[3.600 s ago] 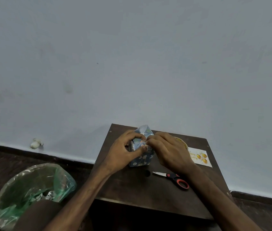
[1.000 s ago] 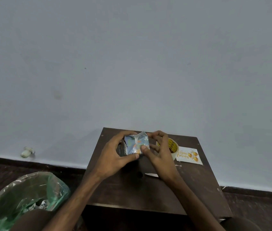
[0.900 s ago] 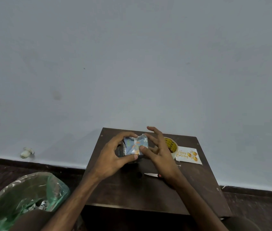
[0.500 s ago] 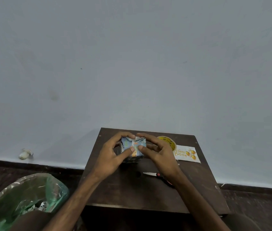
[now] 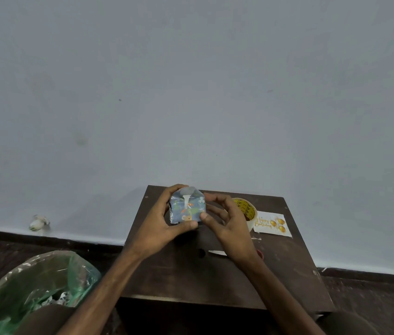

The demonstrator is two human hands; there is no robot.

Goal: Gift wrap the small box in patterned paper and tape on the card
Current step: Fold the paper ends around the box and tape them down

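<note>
Box (image 5: 187,209) was held above the tabletop (image 5: 287,262), left grip (image 5: 159,228) curled round it, right grip (image 5: 229,228) pinching its right edge; card (image 5: 273,222) lay flat rightward, past the tape (image 5: 245,210), nearer the right grip.

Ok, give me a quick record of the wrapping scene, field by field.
left hand: grips small box wrapped in blue patterned paper, above dark wooden table
right hand: fingertips on the box's right side
clear tape roll with yellow print: on table, behind right hand
white birthday card: flat on table, not yet attached
red-handled scissors: on table, mostly hidden by right wrist
</note>
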